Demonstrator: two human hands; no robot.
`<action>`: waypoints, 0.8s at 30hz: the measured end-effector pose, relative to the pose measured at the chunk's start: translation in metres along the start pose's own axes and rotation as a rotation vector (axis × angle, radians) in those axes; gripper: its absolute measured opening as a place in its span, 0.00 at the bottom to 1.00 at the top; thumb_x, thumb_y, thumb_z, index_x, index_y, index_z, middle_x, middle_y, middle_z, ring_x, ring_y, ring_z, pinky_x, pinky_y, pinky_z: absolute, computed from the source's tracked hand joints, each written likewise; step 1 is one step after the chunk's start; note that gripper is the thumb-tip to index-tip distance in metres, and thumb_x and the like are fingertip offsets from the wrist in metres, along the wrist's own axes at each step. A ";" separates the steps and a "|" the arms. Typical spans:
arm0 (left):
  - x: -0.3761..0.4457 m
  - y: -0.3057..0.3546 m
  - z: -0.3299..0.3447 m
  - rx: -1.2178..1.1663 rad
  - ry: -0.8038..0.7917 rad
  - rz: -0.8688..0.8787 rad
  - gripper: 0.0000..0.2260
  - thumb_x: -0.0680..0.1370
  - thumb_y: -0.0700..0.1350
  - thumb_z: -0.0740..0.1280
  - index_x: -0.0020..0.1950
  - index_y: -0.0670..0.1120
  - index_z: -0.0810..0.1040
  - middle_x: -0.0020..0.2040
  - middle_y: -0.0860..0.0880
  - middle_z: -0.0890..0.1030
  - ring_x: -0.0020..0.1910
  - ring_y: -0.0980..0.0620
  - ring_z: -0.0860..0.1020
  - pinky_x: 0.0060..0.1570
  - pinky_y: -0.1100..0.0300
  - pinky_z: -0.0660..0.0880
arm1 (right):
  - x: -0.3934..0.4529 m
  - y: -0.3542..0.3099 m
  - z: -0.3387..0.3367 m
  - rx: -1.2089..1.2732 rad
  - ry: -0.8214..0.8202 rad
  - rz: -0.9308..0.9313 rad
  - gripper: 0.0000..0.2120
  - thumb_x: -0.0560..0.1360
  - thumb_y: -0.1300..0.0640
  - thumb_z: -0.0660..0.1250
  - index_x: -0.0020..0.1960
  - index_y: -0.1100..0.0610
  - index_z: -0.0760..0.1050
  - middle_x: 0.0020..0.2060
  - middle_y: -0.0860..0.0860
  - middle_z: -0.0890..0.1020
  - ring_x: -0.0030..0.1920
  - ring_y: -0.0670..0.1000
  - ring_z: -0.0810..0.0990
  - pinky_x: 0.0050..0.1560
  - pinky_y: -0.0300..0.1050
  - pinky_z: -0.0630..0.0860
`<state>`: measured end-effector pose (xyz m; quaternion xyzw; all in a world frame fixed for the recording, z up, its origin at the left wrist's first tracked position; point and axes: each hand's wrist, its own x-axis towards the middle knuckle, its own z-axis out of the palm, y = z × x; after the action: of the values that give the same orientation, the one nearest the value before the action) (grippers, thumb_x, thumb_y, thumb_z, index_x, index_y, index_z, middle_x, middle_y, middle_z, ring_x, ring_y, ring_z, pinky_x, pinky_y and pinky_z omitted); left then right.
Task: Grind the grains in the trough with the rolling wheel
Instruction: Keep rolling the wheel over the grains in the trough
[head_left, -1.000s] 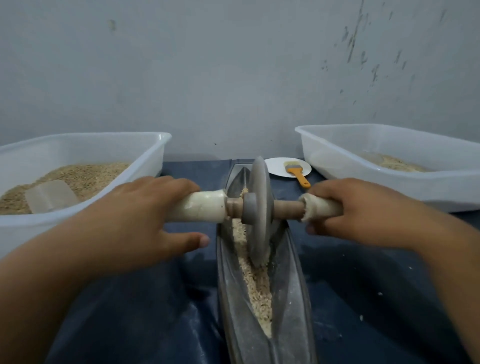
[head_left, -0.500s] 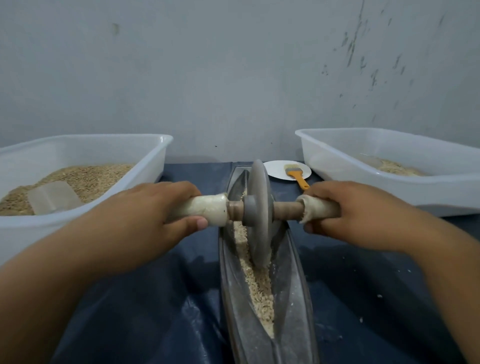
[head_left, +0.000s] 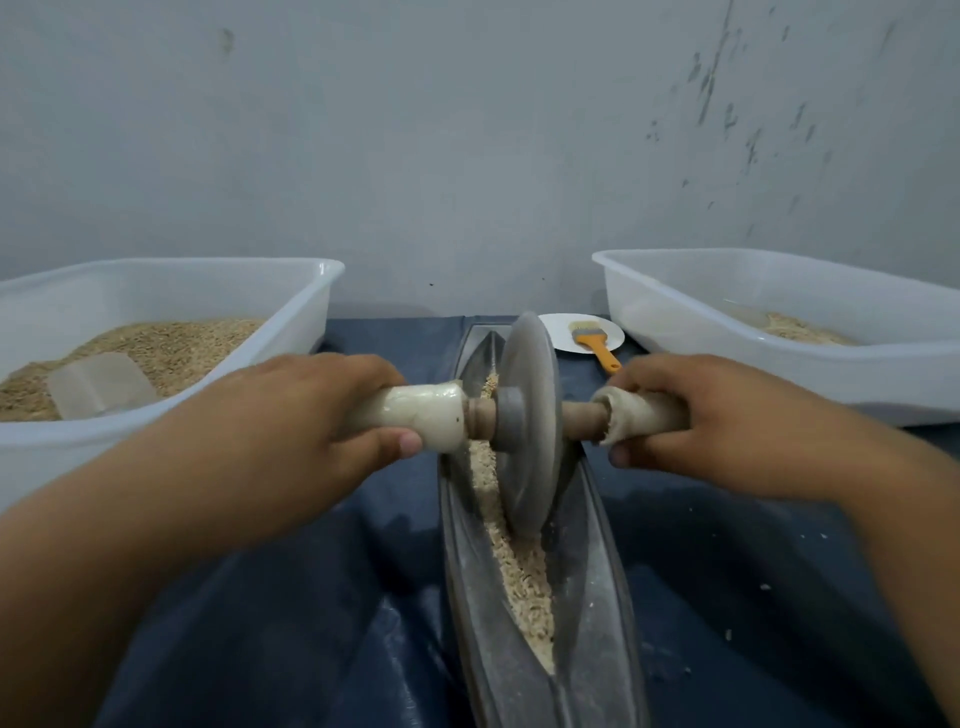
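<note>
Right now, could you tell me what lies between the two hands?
In the head view, the rolling wheel on its axle stands between the left hand and right hand.

Wheel (head_left: 527, 415): dull grey, looks like stone or cast metal, matt, dusted pale.
Axle (head_left: 579, 420): bare brown wood, smooth.
Handle wraps (head_left: 418, 415): cream cloth or tape, lumpy, frayed at the right end.
Trough (head_left: 592, 597): grey metal, worn, faint sheen, powdered with flour.
Grains (head_left: 522, 577): tan, coarse, dry.
Left tub (head_left: 311, 291): translucent white plastic, smooth.
Right tub (head_left: 675, 291): same plastic, slightly glossy.
Table cover (head_left: 311, 597): dark blue sheet, creased, shiny.
Plate (head_left: 558, 338): white, smooth.
Brush (head_left: 595, 345): orange plastic handle, pale bristles.
Wall (head_left: 467, 130): grey paint, matt, scuffed at right.
</note>
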<state>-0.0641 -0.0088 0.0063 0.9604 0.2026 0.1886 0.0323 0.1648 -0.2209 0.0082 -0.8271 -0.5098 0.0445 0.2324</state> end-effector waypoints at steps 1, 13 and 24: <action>-0.005 -0.001 -0.005 -0.024 -0.016 0.009 0.24 0.66 0.78 0.49 0.53 0.69 0.70 0.42 0.64 0.77 0.41 0.63 0.75 0.40 0.56 0.73 | -0.005 0.001 -0.006 0.035 -0.086 -0.016 0.20 0.63 0.35 0.73 0.52 0.38 0.77 0.39 0.42 0.81 0.37 0.43 0.78 0.40 0.45 0.75; 0.011 0.006 0.013 0.111 0.106 0.013 0.21 0.72 0.68 0.52 0.58 0.61 0.71 0.45 0.58 0.76 0.45 0.55 0.72 0.46 0.54 0.68 | 0.012 0.003 0.015 -0.045 0.138 -0.035 0.10 0.69 0.41 0.73 0.48 0.36 0.76 0.39 0.41 0.80 0.40 0.42 0.77 0.43 0.45 0.75; -0.002 0.001 -0.005 -0.052 0.050 0.032 0.20 0.69 0.76 0.51 0.52 0.70 0.72 0.40 0.66 0.78 0.39 0.64 0.75 0.36 0.57 0.72 | -0.003 0.008 -0.009 0.135 -0.193 -0.011 0.17 0.64 0.36 0.74 0.50 0.40 0.80 0.38 0.45 0.83 0.37 0.43 0.79 0.39 0.40 0.74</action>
<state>-0.0673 -0.0104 0.0099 0.9574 0.1830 0.2181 0.0491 0.1723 -0.2291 0.0122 -0.7988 -0.5300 0.1568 0.2377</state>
